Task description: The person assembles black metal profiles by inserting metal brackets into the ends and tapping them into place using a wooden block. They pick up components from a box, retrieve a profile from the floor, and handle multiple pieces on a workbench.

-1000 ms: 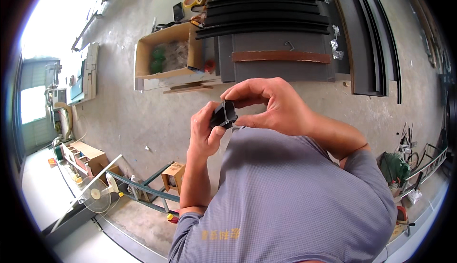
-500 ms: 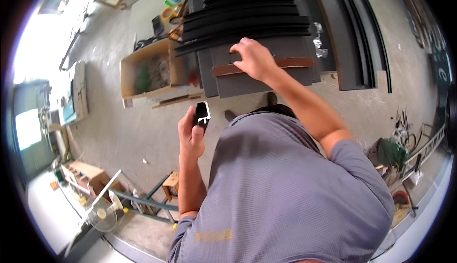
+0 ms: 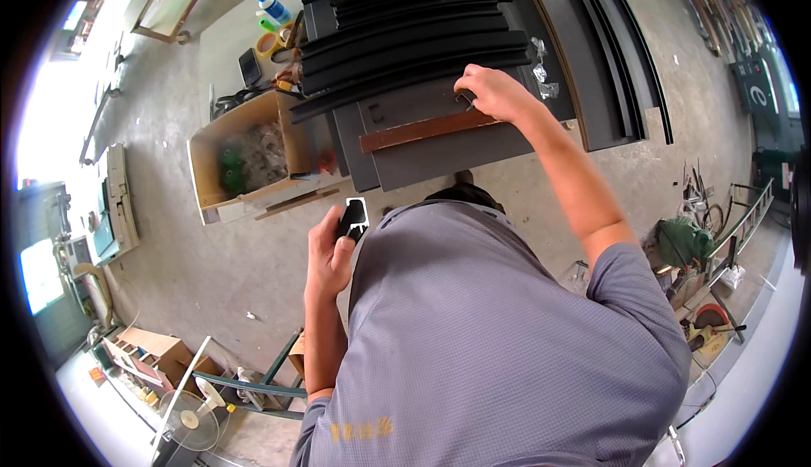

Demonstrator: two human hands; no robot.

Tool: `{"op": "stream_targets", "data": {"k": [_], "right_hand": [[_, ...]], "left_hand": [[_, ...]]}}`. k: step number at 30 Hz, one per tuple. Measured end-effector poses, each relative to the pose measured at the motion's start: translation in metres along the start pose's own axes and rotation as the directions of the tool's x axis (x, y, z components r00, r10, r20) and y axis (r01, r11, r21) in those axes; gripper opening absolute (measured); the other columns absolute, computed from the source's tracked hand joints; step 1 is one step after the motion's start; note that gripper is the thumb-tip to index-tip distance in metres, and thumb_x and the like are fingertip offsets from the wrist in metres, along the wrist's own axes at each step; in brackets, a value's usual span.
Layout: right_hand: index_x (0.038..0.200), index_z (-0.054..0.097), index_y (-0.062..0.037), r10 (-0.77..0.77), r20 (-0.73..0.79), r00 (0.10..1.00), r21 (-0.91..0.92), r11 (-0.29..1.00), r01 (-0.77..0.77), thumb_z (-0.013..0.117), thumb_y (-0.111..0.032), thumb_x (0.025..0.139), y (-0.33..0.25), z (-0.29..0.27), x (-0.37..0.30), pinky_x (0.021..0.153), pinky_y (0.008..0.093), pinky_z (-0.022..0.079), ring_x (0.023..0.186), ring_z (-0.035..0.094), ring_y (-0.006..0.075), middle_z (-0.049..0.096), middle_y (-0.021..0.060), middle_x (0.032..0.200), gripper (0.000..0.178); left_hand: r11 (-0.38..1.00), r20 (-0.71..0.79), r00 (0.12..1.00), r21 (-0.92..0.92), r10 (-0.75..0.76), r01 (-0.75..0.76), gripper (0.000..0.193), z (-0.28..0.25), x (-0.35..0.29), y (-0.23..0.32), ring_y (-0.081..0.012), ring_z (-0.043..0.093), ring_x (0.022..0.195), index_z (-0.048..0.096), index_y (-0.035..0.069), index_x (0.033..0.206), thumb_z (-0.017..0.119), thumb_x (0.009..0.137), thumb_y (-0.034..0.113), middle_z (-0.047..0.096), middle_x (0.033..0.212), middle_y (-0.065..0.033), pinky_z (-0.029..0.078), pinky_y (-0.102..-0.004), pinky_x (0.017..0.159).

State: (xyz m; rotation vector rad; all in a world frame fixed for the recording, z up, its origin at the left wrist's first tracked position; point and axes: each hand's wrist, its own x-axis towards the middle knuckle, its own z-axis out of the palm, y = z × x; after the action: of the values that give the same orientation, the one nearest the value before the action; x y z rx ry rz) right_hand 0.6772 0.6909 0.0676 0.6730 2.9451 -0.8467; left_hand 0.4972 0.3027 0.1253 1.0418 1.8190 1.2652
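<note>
My left hand (image 3: 328,251) is wrapped round a black profile (image 3: 346,220), whose pale cut end faces up, just left of my body. Over the grey panel (image 3: 414,163) on the table, my right hand (image 3: 498,95) pinches a small dark piece (image 3: 466,98); its exact kind is too small to tell. A brown strip (image 3: 422,131) lies across the panel just nearer than that hand. Another small dark bracket-like piece (image 3: 376,112) rests on the panel left of it. Several long black profiles (image 3: 414,44) lie side by side beyond my right hand.
An open cardboard box (image 3: 291,142) with clear and green contents stands at the left. Behind it are a phone (image 3: 249,68), a tape roll (image 3: 268,43) and a blue-white bottle (image 3: 273,7). Crumpled clear plastic (image 3: 541,70) and long dark strips (image 3: 612,53) lie at the right.
My right hand has moved right along the panel, a small dark piece between its fingers. My left hand keeps its hold on the black profile. The whole view has shifted slightly.
</note>
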Motion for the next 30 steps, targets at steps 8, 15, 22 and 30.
{"op": "stream_targets", "data": {"k": [8,15,22,30], "right_hand": [[0.116,0.070,-0.0050,-0.082,0.152,0.985,-0.051,0.995,0.090,0.074,-0.005,0.081,0.010,0.002,0.014,0.086,0.0467,0.054,0.104,0.066,0.0368,0.063,0.0152,0.110,0.035],[0.124,0.066,0.0010,-0.080,-0.046,0.996,0.416,0.905,0.092,0.067,-0.003,0.083,-0.046,-0.016,-0.006,0.086,0.0295,0.054,0.091,0.065,0.0183,0.063,0.0083,0.107,0.040],[0.119,0.068,0.0013,-0.167,-0.129,0.978,0.985,0.095,0.146,0.075,0.004,0.087,-0.174,-0.026,-0.049,0.101,0.0315,0.054,0.108,0.067,0.0137,0.070,0.0079,0.119,0.033],[0.126,0.067,0.0004,-0.126,-0.236,0.964,0.961,0.115,0.251,0.084,0.003,0.081,-0.207,-0.017,-0.061,0.111,0.0389,0.049,0.121,0.066,0.0237,0.069,0.0135,0.127,0.048]], "left_hand": [[0.998,0.049,0.997,0.009,0.064,-0.065,0.071,0.007,0.016,-0.001,-0.0098,0.045,0.064,0.056,-0.003,0.102,0.049,0.099,0.067,0.051,0.073,-0.0025,0.037,-0.0281,0.056],[0.997,-0.029,0.996,0.017,0.080,-0.079,0.073,0.020,0.023,0.033,-0.0115,0.045,0.060,0.054,0.001,0.089,0.048,0.096,0.073,0.049,0.068,-0.0017,0.034,-0.0296,0.054],[0.996,-0.063,0.994,0.016,0.084,-0.083,0.088,0.020,0.012,0.022,-0.0103,0.047,0.064,0.057,-0.002,0.100,0.047,0.091,0.085,0.051,0.073,-0.0011,0.036,-0.0282,0.056],[0.994,-0.086,0.991,-0.028,0.107,-0.110,0.089,0.022,0.005,0.030,-0.0087,0.046,0.065,0.057,-0.002,0.102,0.048,0.090,0.086,0.052,0.075,-0.0003,0.035,-0.0274,0.056]]}}
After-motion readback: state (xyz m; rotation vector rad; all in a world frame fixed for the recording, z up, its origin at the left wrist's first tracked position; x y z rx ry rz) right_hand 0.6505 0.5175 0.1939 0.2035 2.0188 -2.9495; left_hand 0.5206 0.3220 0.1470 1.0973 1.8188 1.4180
